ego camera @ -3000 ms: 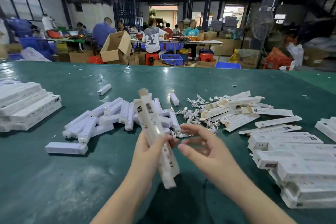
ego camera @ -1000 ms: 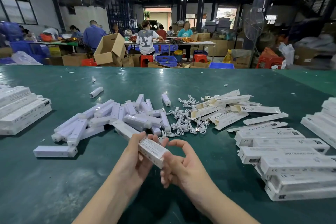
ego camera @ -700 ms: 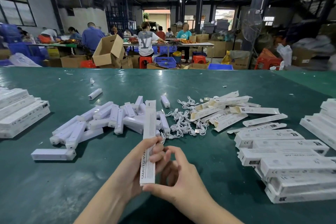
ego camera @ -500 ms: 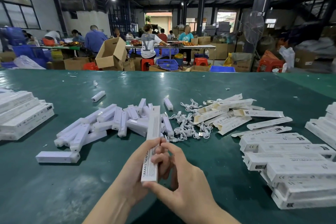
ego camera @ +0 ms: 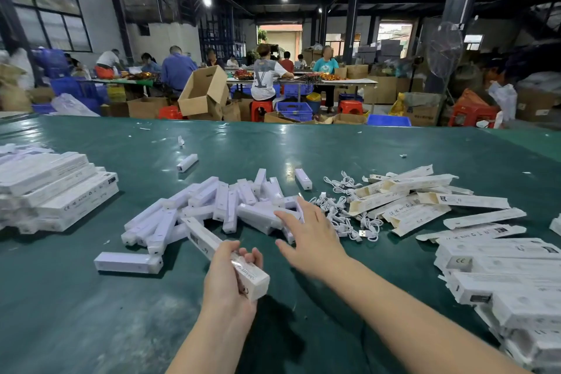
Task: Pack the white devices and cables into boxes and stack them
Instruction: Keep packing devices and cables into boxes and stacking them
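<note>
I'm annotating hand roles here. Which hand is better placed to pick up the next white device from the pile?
The right hand: it is open and stretched over the pile of white rectangular devices. The left hand grips a long white printed box.

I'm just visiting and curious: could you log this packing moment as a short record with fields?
Left hand: grips a long white box
Right hand: open, reaching over the pile of white devices
Cables: tangled heap right of the devices
Flat empty boxes: scattered beyond the cables
Box stacks: far left and right
Surface: green table
</note>
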